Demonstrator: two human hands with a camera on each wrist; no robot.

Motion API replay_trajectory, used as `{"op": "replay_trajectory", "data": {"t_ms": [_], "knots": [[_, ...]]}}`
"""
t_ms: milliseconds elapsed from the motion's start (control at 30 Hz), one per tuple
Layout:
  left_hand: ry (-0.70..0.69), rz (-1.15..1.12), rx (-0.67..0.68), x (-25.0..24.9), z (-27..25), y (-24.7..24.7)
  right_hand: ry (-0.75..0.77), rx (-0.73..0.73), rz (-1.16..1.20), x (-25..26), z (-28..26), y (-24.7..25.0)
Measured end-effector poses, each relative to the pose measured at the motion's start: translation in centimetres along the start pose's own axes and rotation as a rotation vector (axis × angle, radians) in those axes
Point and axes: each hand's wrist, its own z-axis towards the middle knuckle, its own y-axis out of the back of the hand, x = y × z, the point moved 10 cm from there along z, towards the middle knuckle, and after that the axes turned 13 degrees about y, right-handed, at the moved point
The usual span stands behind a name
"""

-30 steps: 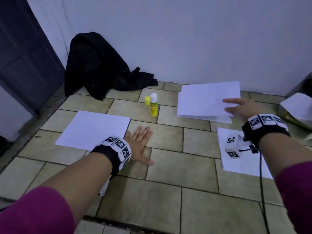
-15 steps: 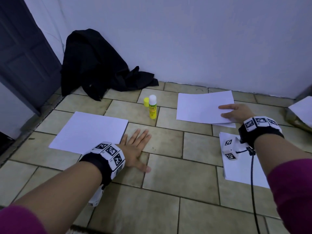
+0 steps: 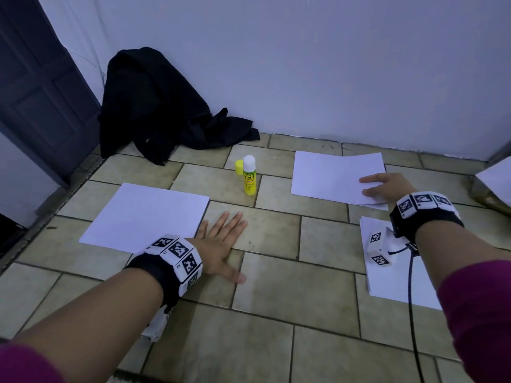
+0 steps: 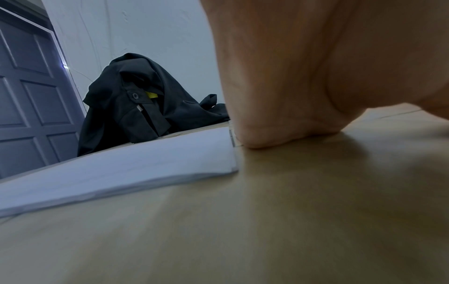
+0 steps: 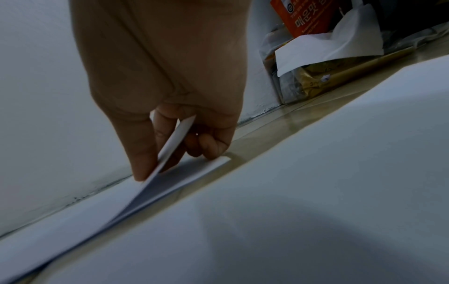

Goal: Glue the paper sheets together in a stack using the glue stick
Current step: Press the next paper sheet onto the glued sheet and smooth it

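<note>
Top sheet (image 3: pixel 331 175): right of the glue stick (image 3: pixel 249 175); light, limp, slippery; take it at the corner.
Right hand (image 3: pixel 387 186): pinches that corner.
Left hand (image 3: pixel 221 244): flat, fingers spread, on the tiled floor (image 3: pixel 276 313).

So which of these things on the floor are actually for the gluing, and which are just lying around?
For the job: glue stick, its yellow cap, far sheets pinched by the right hand, left sheets, near stack.
Lying about: black jacket, orange packet.

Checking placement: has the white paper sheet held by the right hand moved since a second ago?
Yes. The white paper sheet came down: its far edge overlapped the white wall's base before; now tiled floor shows between them.
</note>
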Motion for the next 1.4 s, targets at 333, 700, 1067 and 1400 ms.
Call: {"op": "replay_trajectory", "data": {"t_ms": [333, 700, 1067, 1400], "knots": [[-0.003, 0.003, 0.004, 0.1, 0.2, -0.2, -0.108, -0.027, -0.334, 0.3, 0.5, 0.5], [0.010, 0.007, -0.002, 0.3, 0.5, -0.3, 0.068, 0.229, -0.352, 5.4, -5.4, -1.4], [0.070, 0.075, -0.070, -0.1, -0.1, 0.2, -0.049, 0.531, -0.622, 0.8, -16.7, -7.7], [0.082, 0.018, -0.176, -0.3, -1.9, 1.4, -0.051, 0.496, -0.650, 0.2, -17.8, -8.2]]}}
